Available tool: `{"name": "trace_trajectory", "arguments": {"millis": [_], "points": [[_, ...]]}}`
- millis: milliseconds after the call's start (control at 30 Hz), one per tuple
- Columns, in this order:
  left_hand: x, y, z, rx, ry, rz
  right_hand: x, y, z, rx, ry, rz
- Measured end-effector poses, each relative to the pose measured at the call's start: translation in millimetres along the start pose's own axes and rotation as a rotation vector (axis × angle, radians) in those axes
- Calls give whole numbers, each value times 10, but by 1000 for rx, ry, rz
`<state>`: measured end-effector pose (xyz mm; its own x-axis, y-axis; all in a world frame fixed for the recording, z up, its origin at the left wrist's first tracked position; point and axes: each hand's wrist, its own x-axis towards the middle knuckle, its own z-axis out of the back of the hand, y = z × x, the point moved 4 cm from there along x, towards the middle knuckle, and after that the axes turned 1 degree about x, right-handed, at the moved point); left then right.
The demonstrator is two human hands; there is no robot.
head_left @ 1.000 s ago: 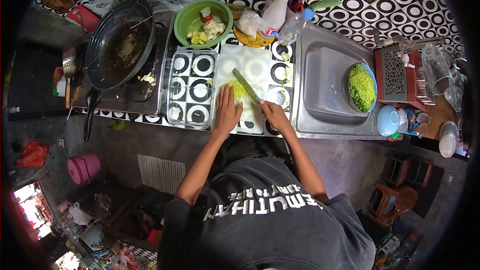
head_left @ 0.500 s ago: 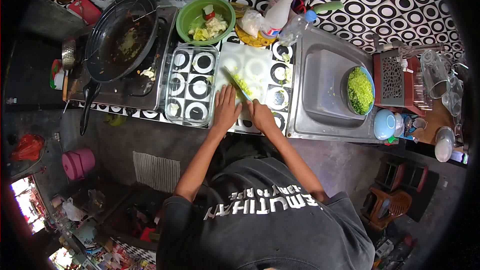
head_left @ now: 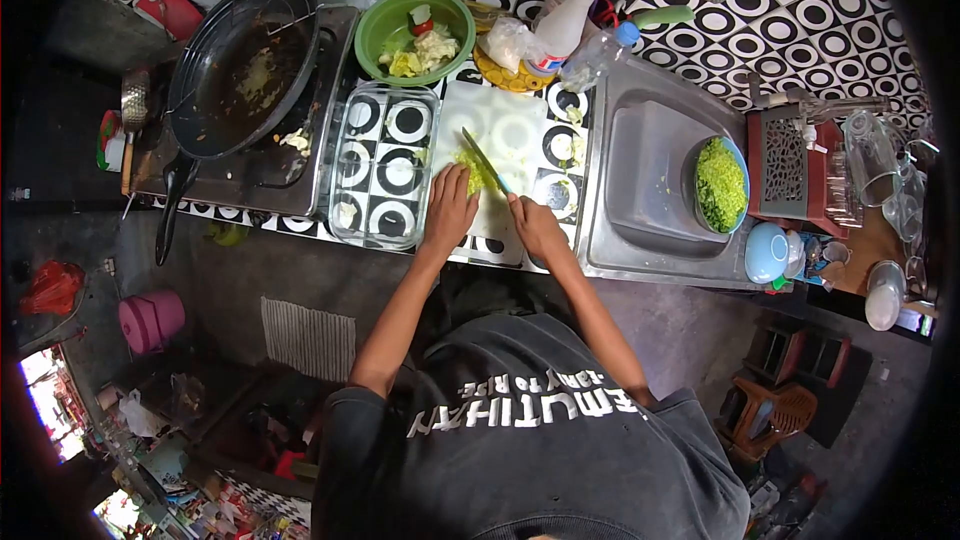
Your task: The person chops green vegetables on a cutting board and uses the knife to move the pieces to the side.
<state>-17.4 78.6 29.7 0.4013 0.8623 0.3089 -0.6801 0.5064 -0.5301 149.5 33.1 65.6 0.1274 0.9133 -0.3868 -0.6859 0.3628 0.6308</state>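
My right hand (head_left: 541, 229) is closed round the handle of a kitchen knife (head_left: 484, 160), whose blade points up and to the left. The blade is over a white translucent cutting board (head_left: 500, 115). Finely chopped green vegetable (head_left: 478, 178) lies on the board, left of the blade. My left hand (head_left: 451, 208) rests palm down at the board's left side, fingers stretched forward with their tips touching the chopped greens. More chopped greens (head_left: 720, 183) fill a blue-rimmed bowl (head_left: 746, 202) in the sink.
A glass baking dish (head_left: 341, 230) stands left of the board. Behind it is a green basin (head_left: 368, 45) with vegetable pieces. A large wok (head_left: 240, 80) sits on the stove at far left. Bottles (head_left: 562, 25) stand behind the board; the metal sink (head_left: 640, 265) is on the right.
My right hand has moved slightly right and back with the knife, so the blade is now clear of my left fingers. My left hand has shifted slightly toward the chopped greens.
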Motion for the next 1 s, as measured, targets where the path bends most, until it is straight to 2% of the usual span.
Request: {"name": "trace_trajectory", "arguments": {"millis": [200, 333, 467, 700, 933, 1000], "points": [[-11, 20, -37, 25, 13, 15, 94, -8, -312, -93, -65, 64], [-7, 8, -13, 52, 1, 4, 279, 50, -119, 11, 4, 55], [3, 6, -5, 34, -12, 6, 242, 9, 164, -52, 77, -42], [-3, 16, -18, 36, -7, 11, 266, -221, -166, 29, -34, -12], [-6, 23, -10, 31, -9, 6, 258, 39, 79, -35, 122, -54], [-5, 17, -22, 30, -12, 14, 200, 15, 32, -57, 94, -69]]}}
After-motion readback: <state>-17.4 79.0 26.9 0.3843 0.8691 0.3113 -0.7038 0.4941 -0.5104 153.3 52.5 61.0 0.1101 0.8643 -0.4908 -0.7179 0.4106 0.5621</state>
